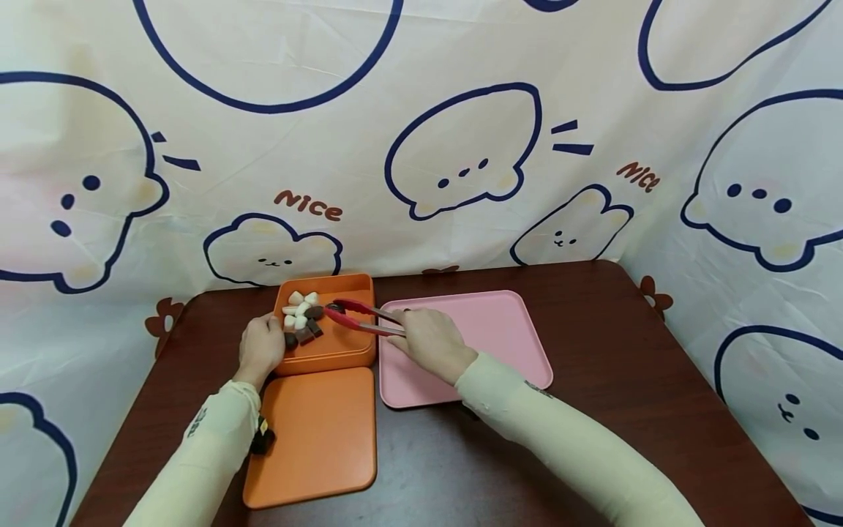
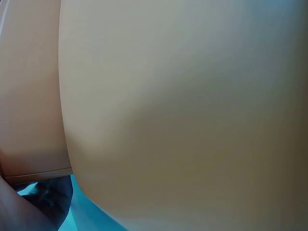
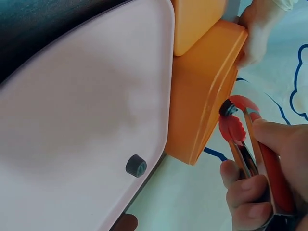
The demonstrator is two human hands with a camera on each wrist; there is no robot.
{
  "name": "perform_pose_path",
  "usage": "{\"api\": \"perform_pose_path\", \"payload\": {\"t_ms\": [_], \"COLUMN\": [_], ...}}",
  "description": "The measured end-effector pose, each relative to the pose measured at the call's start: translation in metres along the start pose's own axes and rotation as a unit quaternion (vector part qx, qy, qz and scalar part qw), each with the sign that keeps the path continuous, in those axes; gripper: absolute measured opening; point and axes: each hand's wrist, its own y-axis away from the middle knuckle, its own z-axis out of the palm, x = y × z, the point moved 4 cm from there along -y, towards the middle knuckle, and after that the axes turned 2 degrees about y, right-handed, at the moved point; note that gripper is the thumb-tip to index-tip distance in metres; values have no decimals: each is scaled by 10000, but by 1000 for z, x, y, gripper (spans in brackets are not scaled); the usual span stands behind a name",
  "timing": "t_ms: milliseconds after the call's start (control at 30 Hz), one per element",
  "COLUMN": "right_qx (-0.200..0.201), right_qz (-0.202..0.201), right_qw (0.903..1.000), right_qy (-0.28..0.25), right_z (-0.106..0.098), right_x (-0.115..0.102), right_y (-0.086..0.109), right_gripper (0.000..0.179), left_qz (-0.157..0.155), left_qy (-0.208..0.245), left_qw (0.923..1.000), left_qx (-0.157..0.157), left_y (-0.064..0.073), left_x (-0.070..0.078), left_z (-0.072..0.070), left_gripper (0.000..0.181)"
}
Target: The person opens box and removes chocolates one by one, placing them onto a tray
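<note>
My right hand [image 1: 435,342] grips a pair of tongs [image 1: 378,322] with red tips over the orange box [image 1: 342,359]. Between the tips is a dark brown chocolate-like piece [image 3: 227,108]. At the left side of the box, my left hand [image 1: 262,345] holds its wall, the thumb near the rim. Several white marshmallow-like pieces [image 1: 301,309] and dark chocolate-like pieces [image 1: 305,334] lie in the left part of the box. In the left wrist view, a broad orange-tan surface [image 2: 183,96] hides most of the scene.
Right of the box lies a pink tray [image 1: 500,322], bearing one small dark piece [image 3: 136,165] near its edge. A flat orange lid [image 1: 319,439] lies in front of the box. The brown table [image 1: 612,380] meets a patterned cloth [image 1: 461,241] behind.
</note>
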Motion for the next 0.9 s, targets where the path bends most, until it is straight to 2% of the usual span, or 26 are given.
{"api": "perform_pose_path", "payload": {"t_ms": [433, 600, 767, 900], "right_qx": [159, 219, 154, 284], "right_qz": [-50, -47, 41, 81], "right_qw": [9999, 9997, 9995, 9991], "right_qy": [-28, -75, -255, -308], "right_z": [-5, -7, -7, -10], "right_x": [19, 27, 35, 44], "right_y": [21, 29, 36, 41], "right_gripper": [43, 35, 34, 30], "left_qz": [34, 85, 87, 94], "left_qy": [-17, -97, -130, -142], "left_qw": [10000, 9998, 9997, 9996], "left_qx": [39, 150, 175, 225], "left_y": [1, 0, 1, 1], "left_x": [0, 1, 1, 1], "left_z": [0, 0, -1, 0], "left_gripper": [54, 45, 44, 44]}}
